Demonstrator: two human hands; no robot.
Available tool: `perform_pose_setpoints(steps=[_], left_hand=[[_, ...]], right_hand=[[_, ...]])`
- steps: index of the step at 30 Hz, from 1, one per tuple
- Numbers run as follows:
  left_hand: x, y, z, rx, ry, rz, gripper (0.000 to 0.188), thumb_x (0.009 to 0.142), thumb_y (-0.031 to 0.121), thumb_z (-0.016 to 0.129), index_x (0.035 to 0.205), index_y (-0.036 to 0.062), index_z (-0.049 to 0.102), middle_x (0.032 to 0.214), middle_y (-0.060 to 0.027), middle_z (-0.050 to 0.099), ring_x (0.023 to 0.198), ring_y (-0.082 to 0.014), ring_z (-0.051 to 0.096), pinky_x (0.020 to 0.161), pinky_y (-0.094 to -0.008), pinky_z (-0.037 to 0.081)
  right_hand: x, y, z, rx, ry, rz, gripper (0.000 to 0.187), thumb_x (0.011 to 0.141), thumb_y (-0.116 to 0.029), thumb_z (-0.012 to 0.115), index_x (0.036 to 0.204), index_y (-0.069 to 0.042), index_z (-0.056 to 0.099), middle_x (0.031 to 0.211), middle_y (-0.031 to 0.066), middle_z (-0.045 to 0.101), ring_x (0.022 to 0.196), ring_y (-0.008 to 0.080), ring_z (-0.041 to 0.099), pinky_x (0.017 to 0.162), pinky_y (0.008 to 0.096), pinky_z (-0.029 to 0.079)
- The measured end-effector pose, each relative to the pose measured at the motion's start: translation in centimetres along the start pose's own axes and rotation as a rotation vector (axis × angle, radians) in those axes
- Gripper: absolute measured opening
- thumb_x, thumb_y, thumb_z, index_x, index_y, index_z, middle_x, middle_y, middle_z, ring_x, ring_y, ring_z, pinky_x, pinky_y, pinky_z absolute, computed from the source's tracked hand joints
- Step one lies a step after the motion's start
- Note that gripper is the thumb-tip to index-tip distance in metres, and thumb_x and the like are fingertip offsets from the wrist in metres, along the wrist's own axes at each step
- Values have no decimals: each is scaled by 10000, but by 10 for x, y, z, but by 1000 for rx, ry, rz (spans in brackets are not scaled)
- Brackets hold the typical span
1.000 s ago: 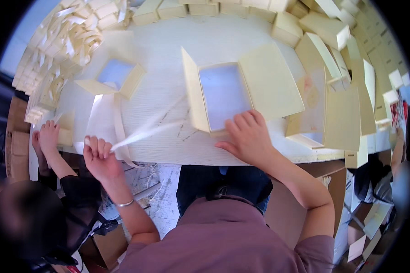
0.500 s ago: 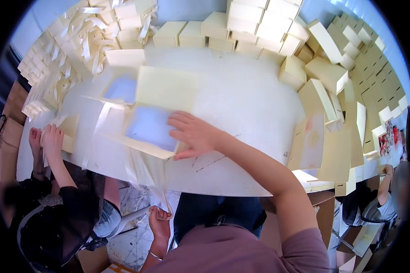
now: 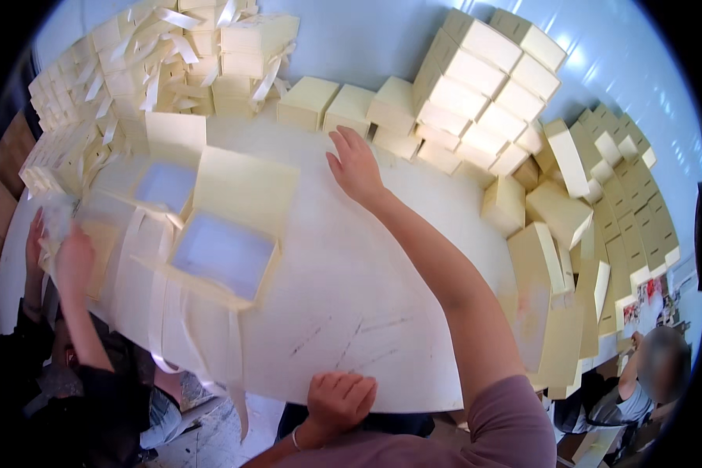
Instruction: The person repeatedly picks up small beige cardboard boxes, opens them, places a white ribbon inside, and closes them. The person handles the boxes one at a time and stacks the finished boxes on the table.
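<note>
My right hand is stretched far across the table, fingers extended and holding nothing. Its fingertips are just in front of a closed cream box in the back row; I cannot tell if they touch. My left hand is curled in a loose fist at the table's near edge, with nothing showing in it. To its left stands an open cream box with a pale blue inside and its lid raised. A pale ribbon hangs from it over the edge. Behind is a second open box.
Ribboned boxes are piled at the back left. A tall stack of boxes stands at the back, and tilted boxes crowd the right side. At the left a co-worker's blurred hands are at work; another person is far right.
My right hand has left the open box and reached toward the back row. My left hand has let go of the ribbon and come up to the table edge. The view has shifted.
</note>
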State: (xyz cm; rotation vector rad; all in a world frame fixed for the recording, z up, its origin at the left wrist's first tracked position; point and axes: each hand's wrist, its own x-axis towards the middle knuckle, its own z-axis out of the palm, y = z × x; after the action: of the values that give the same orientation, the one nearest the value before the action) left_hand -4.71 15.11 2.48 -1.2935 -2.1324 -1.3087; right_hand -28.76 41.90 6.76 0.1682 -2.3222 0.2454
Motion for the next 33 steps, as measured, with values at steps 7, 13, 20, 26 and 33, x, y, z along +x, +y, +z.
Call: perform_pose_setpoints(steps=[7, 13, 20, 26, 33], left_hand=[[4, -10, 3, 22, -16, -67, 117, 680, 133, 616, 630, 116, 511, 511, 8, 438, 459, -161, 453, 459, -282, 335], [15, -5, -3, 19, 65, -95, 79, 685, 65, 569, 666, 80, 495, 492, -36, 370, 412, -193, 400, 404, -320, 332], [12, -7, -6, -13, -47, -91, 130, 680, 129, 614, 628, 108, 497, 502, 0, 408, 448, -166, 441, 445, -294, 340], [8, -5, 4, -30, 29, -107, 115, 643, 82, 620, 616, 101, 510, 518, -32, 446, 466, -222, 456, 457, -324, 347], [10, 3, -6, -179, 70, -88, 193, 652, 138, 638, 816, 63, 569, 763, -93, 566, 689, -276, 528, 614, -360, 416]], right_hand=[[87, 49, 82, -575, -225, -77, 287, 757, -167, 551, 991, -2, 542, 1038, 164, 547, 1056, 323, 468, 915, 474, 327], [118, 39, 115, -708, -477, -112, 72, 698, -111, 566, 748, -78, 606, 721, 81, 625, 766, 265, 605, 698, 404, 440], [134, 24, 16, -425, -319, -34, 95, 705, -73, 527, 722, -38, 614, 765, 155, 607, 681, 305, 583, 612, 409, 459], [91, -14, -162, 561, -462, 643, 209, 823, -125, 498, 851, 80, 526, 748, 121, 593, 642, 196, 634, 564, 265, 525], [-84, -30, -274, 899, -702, 1130, 198, 814, -91, 491, 859, 97, 531, 722, 136, 584, 650, 221, 628, 601, 288, 534]])
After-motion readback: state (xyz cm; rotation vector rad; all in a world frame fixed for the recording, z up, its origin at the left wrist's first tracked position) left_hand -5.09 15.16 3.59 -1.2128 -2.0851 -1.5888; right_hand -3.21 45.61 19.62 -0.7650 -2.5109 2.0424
